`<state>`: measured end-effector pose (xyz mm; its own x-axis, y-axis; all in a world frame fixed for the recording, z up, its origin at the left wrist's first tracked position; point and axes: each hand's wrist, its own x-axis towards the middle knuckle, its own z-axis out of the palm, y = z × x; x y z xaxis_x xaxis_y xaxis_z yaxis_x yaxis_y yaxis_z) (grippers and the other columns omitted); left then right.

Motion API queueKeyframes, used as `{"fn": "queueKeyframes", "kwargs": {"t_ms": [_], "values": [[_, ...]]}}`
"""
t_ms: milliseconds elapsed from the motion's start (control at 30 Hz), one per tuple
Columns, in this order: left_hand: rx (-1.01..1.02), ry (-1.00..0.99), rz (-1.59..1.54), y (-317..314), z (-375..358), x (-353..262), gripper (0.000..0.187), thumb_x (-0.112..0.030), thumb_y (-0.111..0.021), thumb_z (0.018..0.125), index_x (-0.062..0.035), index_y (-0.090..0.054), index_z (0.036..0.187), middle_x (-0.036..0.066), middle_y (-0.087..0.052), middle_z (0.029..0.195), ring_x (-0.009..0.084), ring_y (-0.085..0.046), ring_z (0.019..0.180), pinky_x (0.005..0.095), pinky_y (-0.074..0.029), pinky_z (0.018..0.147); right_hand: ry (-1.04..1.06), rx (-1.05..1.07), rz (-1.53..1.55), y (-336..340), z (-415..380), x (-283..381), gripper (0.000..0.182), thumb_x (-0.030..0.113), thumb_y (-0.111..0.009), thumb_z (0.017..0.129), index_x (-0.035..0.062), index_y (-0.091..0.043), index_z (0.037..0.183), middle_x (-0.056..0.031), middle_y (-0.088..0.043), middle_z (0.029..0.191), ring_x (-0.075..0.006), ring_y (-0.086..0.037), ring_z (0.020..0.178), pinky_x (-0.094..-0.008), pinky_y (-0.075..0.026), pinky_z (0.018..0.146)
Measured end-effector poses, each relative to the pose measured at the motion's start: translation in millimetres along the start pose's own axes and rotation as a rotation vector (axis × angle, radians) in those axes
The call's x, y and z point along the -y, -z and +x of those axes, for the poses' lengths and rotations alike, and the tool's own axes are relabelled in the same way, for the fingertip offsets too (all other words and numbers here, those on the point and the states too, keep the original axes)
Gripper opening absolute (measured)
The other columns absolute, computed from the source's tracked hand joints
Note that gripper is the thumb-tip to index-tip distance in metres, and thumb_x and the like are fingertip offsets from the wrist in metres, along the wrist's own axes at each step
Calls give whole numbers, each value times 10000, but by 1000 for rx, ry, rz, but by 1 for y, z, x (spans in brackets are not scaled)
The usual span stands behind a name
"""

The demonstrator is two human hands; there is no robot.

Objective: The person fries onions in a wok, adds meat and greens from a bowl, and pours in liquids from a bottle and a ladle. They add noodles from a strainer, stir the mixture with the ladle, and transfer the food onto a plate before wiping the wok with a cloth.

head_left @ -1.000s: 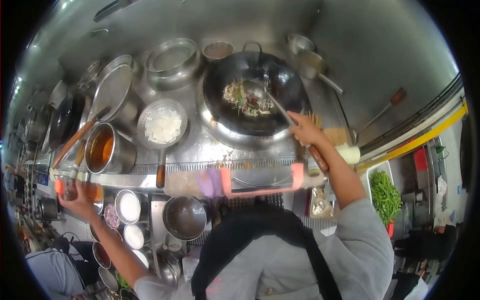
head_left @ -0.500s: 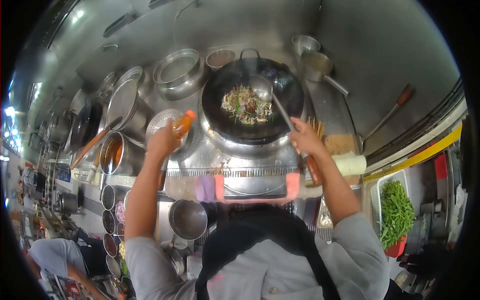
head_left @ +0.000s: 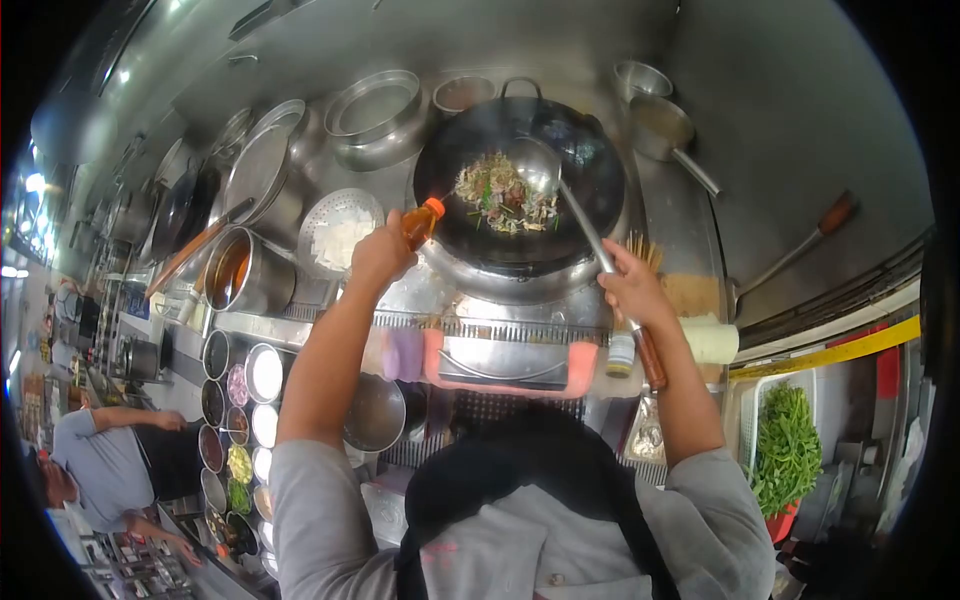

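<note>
My left hand (head_left: pixel 384 250) is closed around a clear bottle (head_left: pixel 419 224) of amber liquid with an orange cap. The bottle tilts, cap toward the wok, at the wok's left rim. My right hand (head_left: pixel 637 284) grips the long handle of a metal ladle (head_left: pixel 538 166), whose bowl rests in the wok beside the food. In the black wok (head_left: pixel 590 215) lies a heap of chopped food (head_left: pixel 505 194), pale shreds with green bits. Wooden at its end, the ladle handle (head_left: pixel 648 352) runs back under my right forearm.
Left of the wok are a perforated strainer (head_left: pixel 345 205), a pot of reddish-orange liquid (head_left: pixel 245 275) and stacked metal pans (head_left: pixel 372 105). A saucepan (head_left: pixel 662 128) stands at the back right. Leafy greens (head_left: pixel 787 435) fill a basket at right. Another person (head_left: pixel 105 450) works at far left.
My left hand has brought the bottle rightward to the wok's edge. My right hand and the ladle have shifted slightly in view, as the camera's view has moved too.
</note>
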<state>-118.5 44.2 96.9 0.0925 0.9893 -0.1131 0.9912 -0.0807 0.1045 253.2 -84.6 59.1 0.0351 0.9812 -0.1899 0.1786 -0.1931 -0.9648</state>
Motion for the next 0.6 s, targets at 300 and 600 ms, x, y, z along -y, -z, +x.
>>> {"fn": "queueKeyframes", "kwargs": {"t_ms": [300,600], "values": [[-17,-71,-59,-6,-7,17,539,-274,-714,771,-53,-422,1166,246,-681,956,418,-669,915,488,-532,798,44,-71,-154,-40,-10,5,710,17,-585,859,15,-282,1502,-62,-536,705,-105,-472,453,-277,-411,388],[-470,-218,-963,-60,-92,137,674,-395,-792,793,-9,-435,1214,135,-632,1005,273,-634,912,386,-496,836,-56,129,510,-126,-105,38,589,88,-532,934,80,-295,1473,23,-422,626,-46,-334,375,-185,-294,309]]}}
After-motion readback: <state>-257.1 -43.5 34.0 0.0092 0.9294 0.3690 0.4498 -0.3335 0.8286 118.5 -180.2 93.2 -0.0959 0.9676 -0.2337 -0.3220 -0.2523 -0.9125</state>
